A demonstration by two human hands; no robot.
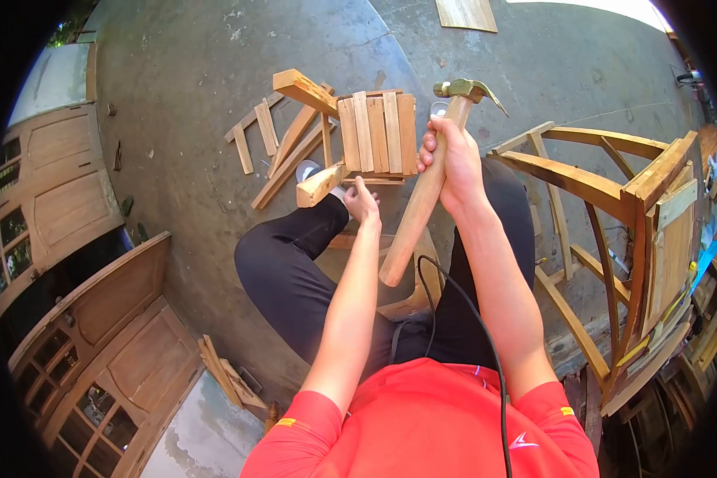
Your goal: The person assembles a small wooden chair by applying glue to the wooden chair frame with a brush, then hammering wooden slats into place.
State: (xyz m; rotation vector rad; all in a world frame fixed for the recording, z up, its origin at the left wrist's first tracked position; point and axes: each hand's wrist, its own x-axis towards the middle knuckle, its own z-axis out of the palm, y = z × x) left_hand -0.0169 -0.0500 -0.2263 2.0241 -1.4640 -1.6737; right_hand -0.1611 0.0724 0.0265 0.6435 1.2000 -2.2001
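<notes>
My right hand (460, 163) is wrapped round the wooden handle of a claw hammer (419, 215). The hammer's metal head points away from me, above the fist. Between my knees is a small wooden chair frame (378, 131) with a slatted panel and thick posts. My left hand (362, 203) is at its near edge, beside the cut end of a post (319, 188). Its fingers are closed against the frame, partly hidden from view.
Loose wooden pieces (283, 135) lie on the concrete floor (191, 95) beyond my left knee. A larger wooden frame (629, 199) stands at my right. Panelled doors (72, 175) line the left side. A black cable (486, 334) hangs across my shirt and lap.
</notes>
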